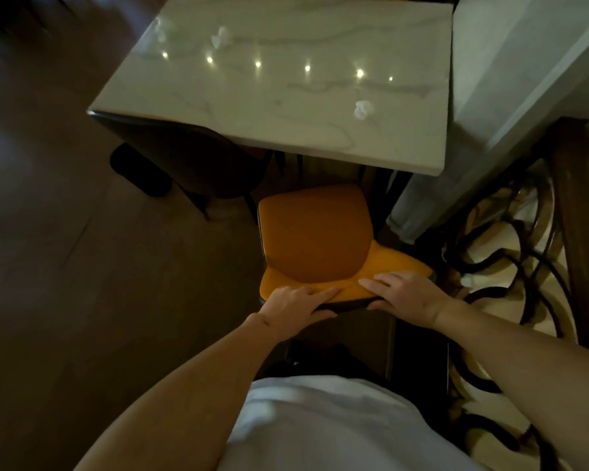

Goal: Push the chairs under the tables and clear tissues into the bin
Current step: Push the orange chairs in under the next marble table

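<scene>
An orange padded chair stands at the near edge of a marble-topped table, seat only partly under it. Three crumpled white tissues lie on top: one near the right edge, two toward the far left corner.

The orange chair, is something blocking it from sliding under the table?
Nothing visible blocks it. Both hands, left hand and right hand, grip the orange chair backrest, and the gap under the marble table ahead looks open, though dim. The dark chair sits beside it.

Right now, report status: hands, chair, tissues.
Left hand and right hand grip orange chair backrest. Seat short of table. Tissues on tabletop. Path looks clear.
</scene>
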